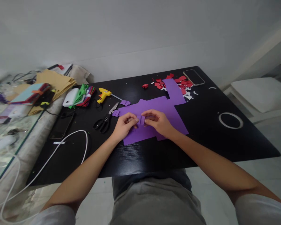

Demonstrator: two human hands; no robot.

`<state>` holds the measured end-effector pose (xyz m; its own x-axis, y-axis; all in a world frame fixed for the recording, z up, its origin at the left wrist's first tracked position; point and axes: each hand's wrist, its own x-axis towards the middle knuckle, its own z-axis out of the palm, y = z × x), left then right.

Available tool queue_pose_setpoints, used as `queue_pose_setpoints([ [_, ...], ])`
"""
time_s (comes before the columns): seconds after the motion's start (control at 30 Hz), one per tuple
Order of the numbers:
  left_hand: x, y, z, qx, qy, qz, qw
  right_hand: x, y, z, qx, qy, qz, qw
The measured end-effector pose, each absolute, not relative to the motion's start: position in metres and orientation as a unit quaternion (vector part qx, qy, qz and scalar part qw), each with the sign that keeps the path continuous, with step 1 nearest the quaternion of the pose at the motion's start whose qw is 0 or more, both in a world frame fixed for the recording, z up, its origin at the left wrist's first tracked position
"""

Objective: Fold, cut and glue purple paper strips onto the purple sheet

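Note:
My left hand (pixel 127 125) and my right hand (pixel 157 122) meet above purple paper sheets (pixel 164 106). Between their fingertips is a small folded purple paper piece (pixel 142 120), pinched at both sides. Two similar folded purple pieces lie to the upper left, one piece (pixel 116 113) beside the scissors and another piece (pixel 125 102) at the end of the glue gun's stick. Black-handled scissors (pixel 105 120) rest left of my left hand, blades pointing away. A purple strip (pixel 174 91) overlaps the sheets at the upper right.
A yellow glue gun (pixel 104 94), coloured paper bundles (pixel 84 95) and a dark phone (pixel 62 125) lie at the left, with a white cable (pixel 72 132). Red paper pieces (pixel 184 82), another phone (pixel 194 77) and a white ring (pixel 230 120) are at the right.

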<state>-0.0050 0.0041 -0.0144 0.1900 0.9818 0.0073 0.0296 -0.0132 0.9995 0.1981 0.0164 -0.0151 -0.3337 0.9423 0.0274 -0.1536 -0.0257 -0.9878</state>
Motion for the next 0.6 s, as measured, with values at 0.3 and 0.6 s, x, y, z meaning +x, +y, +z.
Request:
queue_pose_setpoints([
  [0.3, -0.0035, 0.0043, -0.0148, 0.551, 0.450, 0.463, 0.529, 0.1977, 0.0189, -0.0197, -0.370, -0.514, 0.623, 0.458],
  [0.6, -0.0023, 0.0009, -0.0204, 0.645, 0.448, 0.492, 0.376, 0.1990, 0.0159, -0.0201, -0.378, -0.588, 0.520, 0.492],
])
